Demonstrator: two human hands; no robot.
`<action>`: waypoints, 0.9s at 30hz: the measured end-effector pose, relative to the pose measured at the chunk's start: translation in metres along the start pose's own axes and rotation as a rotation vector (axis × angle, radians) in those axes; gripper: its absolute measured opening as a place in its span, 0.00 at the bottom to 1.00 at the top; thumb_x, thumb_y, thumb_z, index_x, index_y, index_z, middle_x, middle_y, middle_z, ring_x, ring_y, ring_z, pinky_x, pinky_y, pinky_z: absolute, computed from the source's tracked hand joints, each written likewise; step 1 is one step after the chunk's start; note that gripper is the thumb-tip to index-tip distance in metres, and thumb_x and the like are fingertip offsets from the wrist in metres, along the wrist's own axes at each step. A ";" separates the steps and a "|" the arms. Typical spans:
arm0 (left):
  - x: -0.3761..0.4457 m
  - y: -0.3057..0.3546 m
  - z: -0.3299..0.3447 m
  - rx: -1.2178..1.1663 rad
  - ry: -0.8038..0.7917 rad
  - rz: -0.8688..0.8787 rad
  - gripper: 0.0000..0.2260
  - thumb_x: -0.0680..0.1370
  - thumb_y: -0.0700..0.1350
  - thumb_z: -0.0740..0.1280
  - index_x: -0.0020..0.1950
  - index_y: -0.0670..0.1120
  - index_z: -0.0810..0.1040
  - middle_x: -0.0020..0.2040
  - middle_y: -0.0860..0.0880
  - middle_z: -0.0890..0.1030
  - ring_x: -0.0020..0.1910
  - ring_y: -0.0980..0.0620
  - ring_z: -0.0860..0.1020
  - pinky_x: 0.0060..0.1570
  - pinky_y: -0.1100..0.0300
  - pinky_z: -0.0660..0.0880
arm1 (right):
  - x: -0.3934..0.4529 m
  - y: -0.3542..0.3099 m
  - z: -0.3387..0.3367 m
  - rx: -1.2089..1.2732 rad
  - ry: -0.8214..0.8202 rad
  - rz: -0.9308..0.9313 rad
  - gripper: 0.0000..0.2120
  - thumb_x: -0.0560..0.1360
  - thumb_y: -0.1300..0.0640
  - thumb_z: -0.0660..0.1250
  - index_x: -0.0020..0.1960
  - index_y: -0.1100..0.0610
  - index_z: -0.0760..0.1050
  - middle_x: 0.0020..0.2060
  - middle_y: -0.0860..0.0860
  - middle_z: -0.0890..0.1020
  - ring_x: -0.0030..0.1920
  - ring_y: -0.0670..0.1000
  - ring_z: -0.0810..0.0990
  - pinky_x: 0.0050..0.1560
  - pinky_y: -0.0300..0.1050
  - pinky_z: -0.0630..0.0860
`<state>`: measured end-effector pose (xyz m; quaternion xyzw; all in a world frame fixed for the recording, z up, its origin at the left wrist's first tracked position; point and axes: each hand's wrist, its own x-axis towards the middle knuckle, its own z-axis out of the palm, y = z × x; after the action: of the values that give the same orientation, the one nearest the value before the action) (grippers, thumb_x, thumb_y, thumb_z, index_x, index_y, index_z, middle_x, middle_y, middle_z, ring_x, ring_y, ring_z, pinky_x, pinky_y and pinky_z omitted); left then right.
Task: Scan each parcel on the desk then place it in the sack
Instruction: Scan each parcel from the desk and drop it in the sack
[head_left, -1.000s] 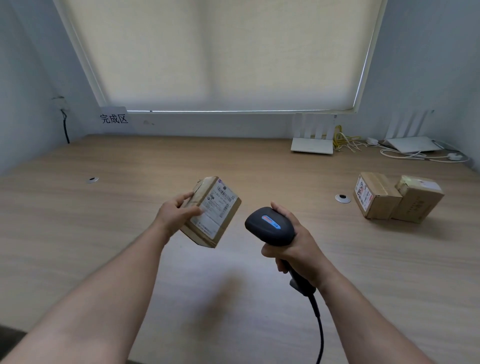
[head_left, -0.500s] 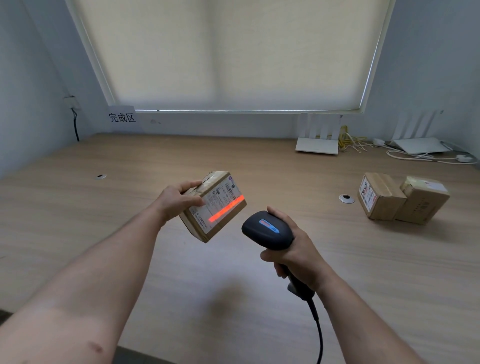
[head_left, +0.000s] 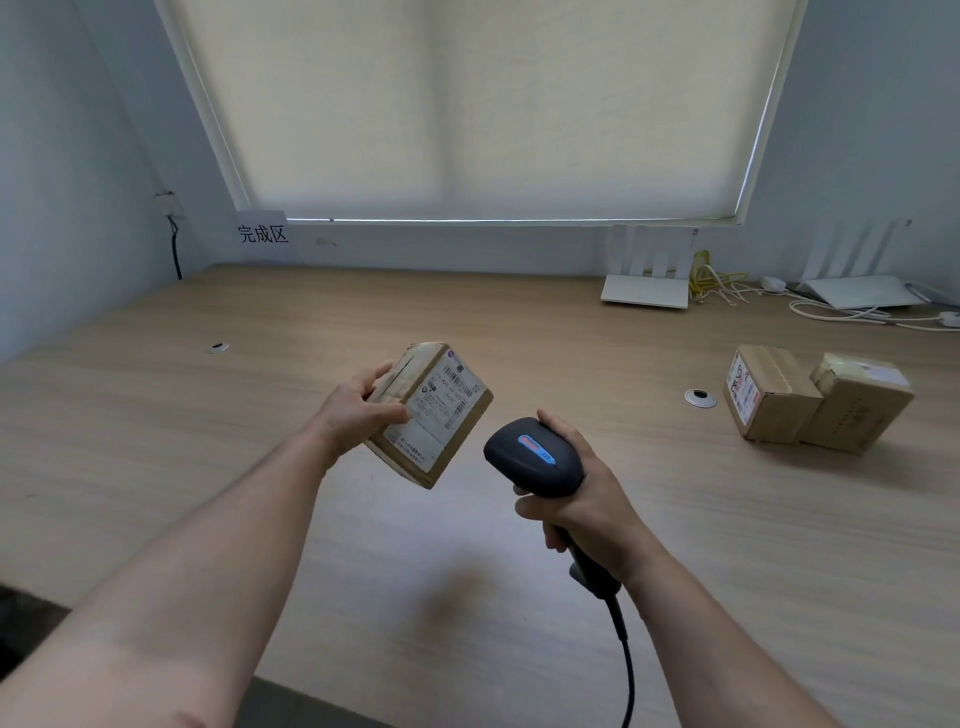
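Note:
My left hand (head_left: 358, 410) grips a small cardboard parcel (head_left: 434, 415) above the desk, its white shipping label turned toward the scanner. My right hand (head_left: 582, 499) grips the handle of a black barcode scanner (head_left: 532, 457), whose head sits just right of and below the parcel; its cable hangs down toward me. No red scan line shows on the label. Two more cardboard parcels (head_left: 769, 400) (head_left: 860, 408) stand side by side, touching, on the desk at the right. No sack is in view.
The wooden desk (head_left: 467, 322) runs to the wall under a blinded window. Two white routers (head_left: 647, 291) (head_left: 857, 288) with yellow and white cables sit at the back right. Cable grommets (head_left: 700, 397) (head_left: 218, 347) are set in the top. A paper sign (head_left: 262, 234) hangs at the back left.
A red scan line lit the parcel's label half a second ago and is now gone. Both hands have barely moved.

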<state>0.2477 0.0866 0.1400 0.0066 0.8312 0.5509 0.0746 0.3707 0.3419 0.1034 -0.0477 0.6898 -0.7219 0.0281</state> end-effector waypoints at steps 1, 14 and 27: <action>-0.004 -0.005 0.003 -0.021 0.018 -0.010 0.36 0.72 0.34 0.69 0.76 0.52 0.60 0.58 0.43 0.77 0.49 0.47 0.81 0.32 0.62 0.79 | 0.000 0.000 0.001 0.011 0.007 -0.010 0.43 0.66 0.76 0.71 0.63 0.33 0.67 0.52 0.62 0.77 0.24 0.55 0.71 0.24 0.42 0.70; -0.090 -0.092 0.009 -0.260 0.528 -0.072 0.38 0.60 0.58 0.76 0.64 0.76 0.63 0.63 0.46 0.74 0.62 0.40 0.73 0.54 0.40 0.77 | 0.009 0.002 0.057 0.034 -0.087 -0.078 0.44 0.68 0.75 0.71 0.71 0.38 0.64 0.48 0.52 0.79 0.24 0.53 0.69 0.24 0.42 0.69; -0.156 -0.147 -0.108 -0.304 0.782 -0.042 0.38 0.59 0.59 0.77 0.65 0.73 0.64 0.65 0.46 0.73 0.61 0.42 0.75 0.55 0.40 0.77 | 0.031 -0.005 0.209 0.025 -0.338 -0.122 0.45 0.67 0.76 0.71 0.72 0.40 0.63 0.54 0.58 0.77 0.23 0.50 0.71 0.24 0.43 0.70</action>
<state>0.3980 -0.0841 0.0646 -0.2310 0.7062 0.6266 -0.2353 0.3625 0.1313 0.1182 -0.2095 0.6621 -0.7125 0.1005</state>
